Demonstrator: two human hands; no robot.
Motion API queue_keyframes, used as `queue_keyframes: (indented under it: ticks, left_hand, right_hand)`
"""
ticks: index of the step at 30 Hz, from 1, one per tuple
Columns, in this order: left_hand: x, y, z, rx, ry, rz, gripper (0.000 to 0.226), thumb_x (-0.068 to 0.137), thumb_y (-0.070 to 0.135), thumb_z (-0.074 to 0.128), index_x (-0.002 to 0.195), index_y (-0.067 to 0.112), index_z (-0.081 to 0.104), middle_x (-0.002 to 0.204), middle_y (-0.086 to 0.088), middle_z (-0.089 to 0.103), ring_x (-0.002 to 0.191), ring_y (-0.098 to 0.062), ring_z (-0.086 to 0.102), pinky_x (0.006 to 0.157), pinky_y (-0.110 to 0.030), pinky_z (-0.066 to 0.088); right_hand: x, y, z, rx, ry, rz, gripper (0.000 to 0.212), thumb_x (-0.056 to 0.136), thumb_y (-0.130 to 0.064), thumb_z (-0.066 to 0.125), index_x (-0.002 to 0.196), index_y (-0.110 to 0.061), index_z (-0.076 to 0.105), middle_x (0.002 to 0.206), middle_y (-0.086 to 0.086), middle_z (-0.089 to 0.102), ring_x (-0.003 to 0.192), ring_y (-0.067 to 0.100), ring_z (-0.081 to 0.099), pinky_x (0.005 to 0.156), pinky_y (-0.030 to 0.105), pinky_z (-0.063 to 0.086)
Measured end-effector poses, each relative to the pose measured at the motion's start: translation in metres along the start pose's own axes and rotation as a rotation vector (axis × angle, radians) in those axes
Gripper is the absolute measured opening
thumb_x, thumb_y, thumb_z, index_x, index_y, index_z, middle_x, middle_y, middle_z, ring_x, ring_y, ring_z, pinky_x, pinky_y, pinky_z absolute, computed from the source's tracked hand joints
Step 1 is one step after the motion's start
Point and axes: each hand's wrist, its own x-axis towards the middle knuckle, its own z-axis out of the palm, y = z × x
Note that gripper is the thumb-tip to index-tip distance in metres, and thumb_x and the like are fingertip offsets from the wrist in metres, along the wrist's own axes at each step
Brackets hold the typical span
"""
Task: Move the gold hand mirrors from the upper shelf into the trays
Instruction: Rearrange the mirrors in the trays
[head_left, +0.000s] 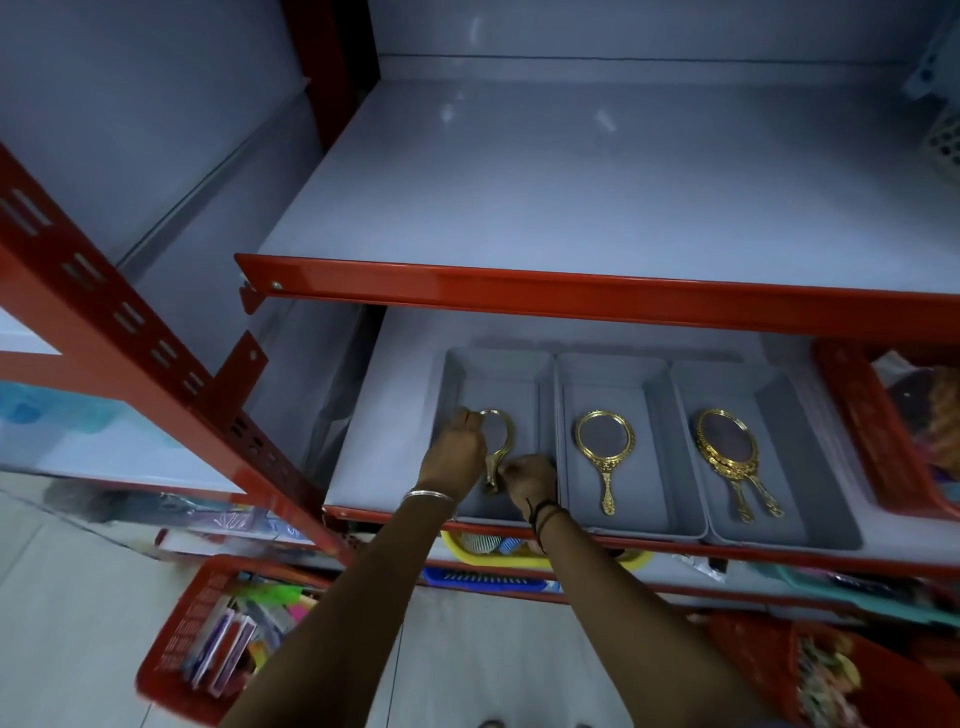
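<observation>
Three grey trays stand side by side on the lower shelf: the left tray (493, 366), the middle tray (613, 371) and the right tray (779, 387). In the left tray a gold hand mirror (501, 434) is gripped by both hands: my left hand (460, 444) at its frame, my right hand (530, 478) at its handle. One gold mirror (605, 449) lies in the middle tray. In the right tray lie gold mirrors (727, 452), stacked, with two handles showing. The upper shelf (597, 182) holds no mirrors.
Red shelf rails (597, 293) and a slanted red upright (156, 332) frame the shelves. A red basket (852, 415) stands right of the trays. Below are a yellow basket (545, 558), a blue one and red baskets (202, 639) full of goods.
</observation>
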Motion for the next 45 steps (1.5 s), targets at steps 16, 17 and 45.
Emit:
queue_keyframes:
  ticks: [16,17,45]
  left_hand:
    - [0.024,-0.010,0.046,-0.122,-0.206,-0.371,0.026,0.090,0.011,0.052,0.103,-0.003,0.069,0.107,-0.021,0.072,0.105,-0.035,0.066,0.088,-0.036,0.054]
    - [0.023,-0.011,0.046,-0.132,-0.205,-0.374,0.027,0.090,0.012,0.051,0.104,-0.003,0.069,0.107,-0.021,0.072,0.104,-0.036,0.066,0.088,-0.037,0.053]
    - [0.029,0.080,0.013,-0.359,0.056,-0.168,0.031,0.088,0.010,0.045,0.101,0.001,0.072,0.108,-0.021,0.071,0.101,-0.034,0.066,0.085,-0.030,0.048]
  right_hand:
    - [0.007,0.005,0.015,0.029,0.077,-0.059,0.017,0.082,-0.002,0.059,0.081,0.003,0.075,0.085,0.020,0.075,0.082,0.031,0.070,0.073,0.039,0.060]
    - [0.008,0.005,0.016,0.039,0.076,-0.056,0.017,0.082,-0.001,0.059,0.081,0.003,0.075,0.084,0.020,0.075,0.082,0.032,0.070,0.073,0.040,0.060]
    - [0.002,0.027,-0.097,0.554,0.303,-0.070,0.014,0.079,-0.001,0.069,0.068,-0.009,0.072,0.067,0.001,0.066,0.055,0.010,0.060,0.046,0.015,0.052]
